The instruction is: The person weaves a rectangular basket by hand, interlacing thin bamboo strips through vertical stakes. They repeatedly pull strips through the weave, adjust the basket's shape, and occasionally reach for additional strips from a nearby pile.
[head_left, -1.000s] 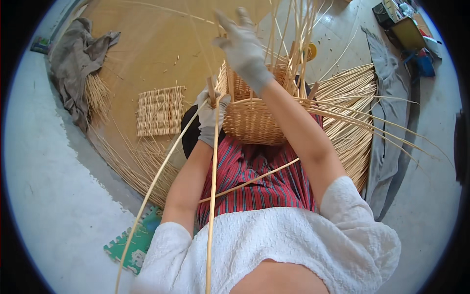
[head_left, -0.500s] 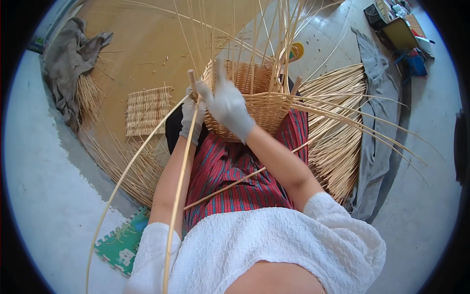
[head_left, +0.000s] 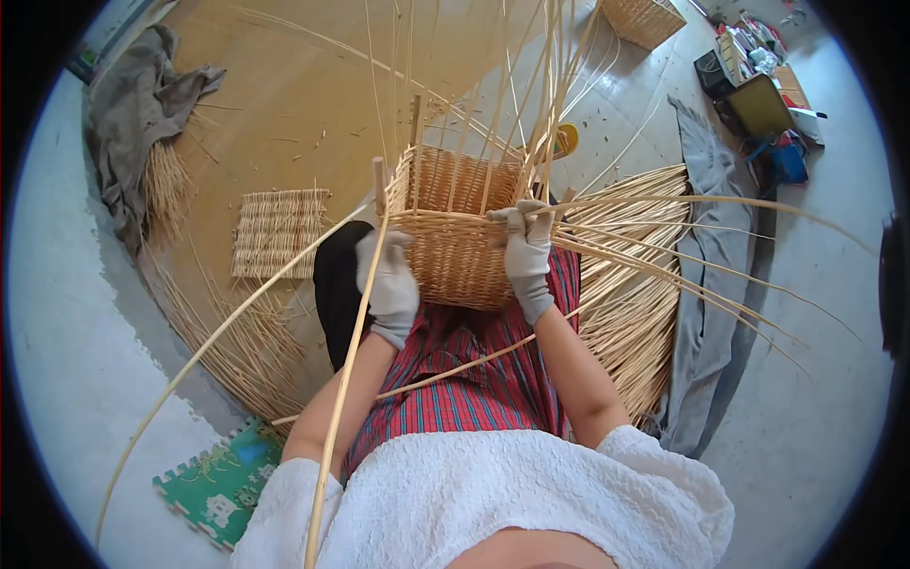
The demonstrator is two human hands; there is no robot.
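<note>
A half-woven wicker basket (head_left: pixel 455 261), squared in shape, rests on my lap with tall upright stakes rising from its far walls. Both my hands wear light grey gloves. My left hand (head_left: pixel 387 289) is at the basket's left front corner, its fingers bent against the wall and slightly blurred. Just above it a thick corner post (head_left: pixel 380 185) stands up, and a long pale rod (head_left: pixel 351 365) runs down from there past my left forearm. At the right front corner, my right hand (head_left: pixel 528 251) has its fingers closed on the rim, where a rod (head_left: pixel 701 199) extends to the right.
A flat woven panel (head_left: pixel 278 232) lies on the floor to the left. A large bundle of wicker rods (head_left: pixel 630 294) lies on grey cloth (head_left: pixel 706 313) at the right. More loose rods (head_left: pixel 232 337) spread at the left. Another basket (head_left: pixel 645 21) stands at the far right.
My right hand has moved from the left corner to the basket's right corner. My left hand has come down along the left wall. The basket sits lower in view.
</note>
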